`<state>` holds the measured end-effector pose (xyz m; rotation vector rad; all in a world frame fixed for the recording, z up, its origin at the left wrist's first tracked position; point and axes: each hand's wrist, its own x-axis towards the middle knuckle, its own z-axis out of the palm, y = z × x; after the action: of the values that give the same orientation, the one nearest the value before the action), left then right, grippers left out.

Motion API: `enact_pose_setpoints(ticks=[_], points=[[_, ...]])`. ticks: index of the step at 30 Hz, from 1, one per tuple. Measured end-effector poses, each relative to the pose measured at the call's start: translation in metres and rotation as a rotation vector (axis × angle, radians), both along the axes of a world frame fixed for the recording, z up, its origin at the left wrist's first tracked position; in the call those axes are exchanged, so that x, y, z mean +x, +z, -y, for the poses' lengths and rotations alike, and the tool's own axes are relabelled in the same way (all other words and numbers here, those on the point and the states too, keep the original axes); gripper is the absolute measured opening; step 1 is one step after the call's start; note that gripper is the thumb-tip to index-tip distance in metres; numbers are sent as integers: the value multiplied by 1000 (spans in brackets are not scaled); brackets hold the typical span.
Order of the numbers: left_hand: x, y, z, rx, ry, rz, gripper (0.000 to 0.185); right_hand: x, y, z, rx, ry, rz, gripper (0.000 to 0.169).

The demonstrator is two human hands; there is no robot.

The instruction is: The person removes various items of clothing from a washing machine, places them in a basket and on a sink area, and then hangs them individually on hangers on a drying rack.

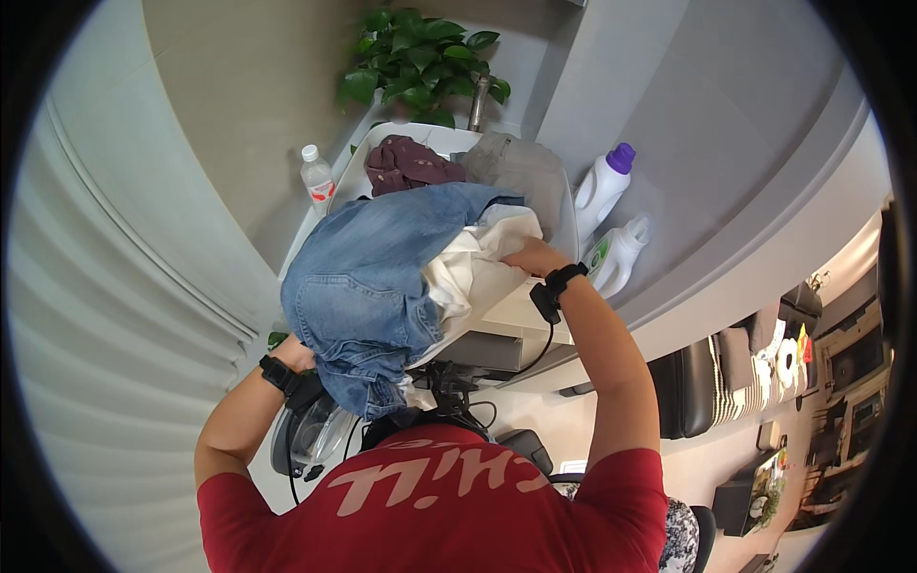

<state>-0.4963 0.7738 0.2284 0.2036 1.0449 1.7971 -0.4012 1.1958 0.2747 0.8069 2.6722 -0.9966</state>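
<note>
A blue denim garment [351, 286] with a stitched pocket is bunched up in front of me, over the near part of a white sink [573, 243]. Crumpled white cloth [466, 268] lies along its right side. My right hand [531, 256] grips the white cloth, its fingers partly buried in the folds. At the lower left, my left hand [295, 352] holds the denim's edge, and its fingertips are hidden. Deeper in the sink lie a maroon patterned cloth [412, 165] and a grey-beige garment [516, 172].
A metal faucet [478, 104] and a leafy green plant [423, 61] stand behind the sink. A clear plastic bottle [317, 175] is on the left. Two white detergent bottles, one purple-capped [605, 183] and one with a green label [620, 254], stand right. A cable [548, 351] hangs from my right wrist.
</note>
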Motion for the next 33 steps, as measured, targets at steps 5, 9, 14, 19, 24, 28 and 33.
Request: enact_pose_setpoints(ticks=[5, 9, 14, 19, 24, 28, 33], points=[[2, -3, 10, 2, 63, -11, 43, -16, -10, 14, -130, 243, -362, 25], [9, 1, 20, 4, 111, -35, 44, 14, 79, 79, -1204, 182, -821, 19], [16, -6, 2, 51, 126, -45, 45, 8, 60, 92, -533, 490, -747, 48], [32, -20, -11, 79, 191, -132, 47, -14, 32, 131, 96, 662, -516, 111], [48, -33, -26, -233, 185, -949, 53, -35, -2, 146, 501, 694, -431, 71], [63, -34, -24, -319, 225, -955, 58, -24, -11, 142, 348, 683, -766, 48], [87, -30, -24, 84, 372, -160, 48, 25, 11, 143, -99, 869, -781, 53]])
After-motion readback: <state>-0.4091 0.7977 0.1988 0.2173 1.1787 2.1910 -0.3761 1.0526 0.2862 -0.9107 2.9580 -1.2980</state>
